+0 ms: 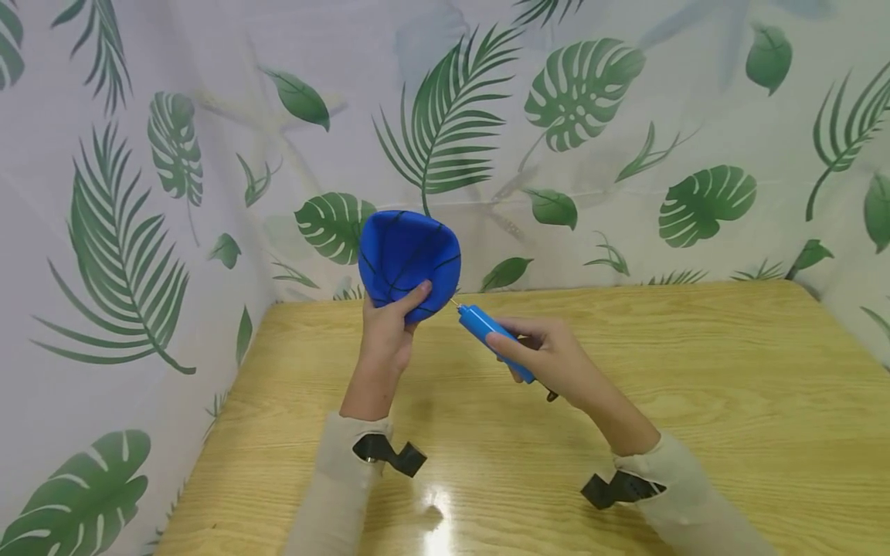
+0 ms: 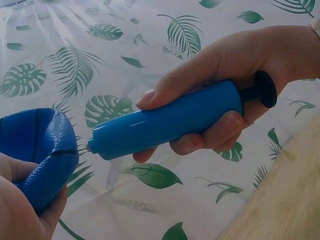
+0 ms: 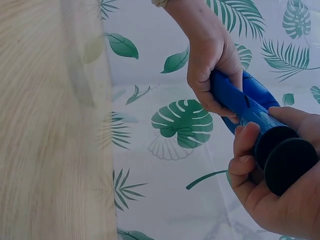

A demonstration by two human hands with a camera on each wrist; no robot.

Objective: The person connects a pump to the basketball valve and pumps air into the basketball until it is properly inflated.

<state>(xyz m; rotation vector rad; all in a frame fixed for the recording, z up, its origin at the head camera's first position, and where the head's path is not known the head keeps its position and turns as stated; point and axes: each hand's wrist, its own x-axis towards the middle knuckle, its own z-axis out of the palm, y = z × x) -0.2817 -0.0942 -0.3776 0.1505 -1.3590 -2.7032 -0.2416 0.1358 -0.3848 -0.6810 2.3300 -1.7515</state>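
A deflated blue basketball [image 1: 406,243] with black lines is caved in like a bowl. My left hand [image 1: 389,332] grips its lower edge, thumb pressed on the hollow side. In my right hand [image 1: 549,355] is a blue hand pump [image 2: 165,120], its barrel held between thumb and fingers. A thin needle [image 2: 82,149] at the pump's tip meets the ball's rim; how deep it sits cannot be told. The black pump handle [image 3: 290,167] sticks out a little behind the barrel, beside the right palm.
Both hands are above a wooden table [image 1: 292,463]. A white cloth backdrop [image 1: 591,177] printed with green leaves hangs behind the table and along its left side. Each forearm wears a black camera mount [image 1: 392,452] over a light sleeve.
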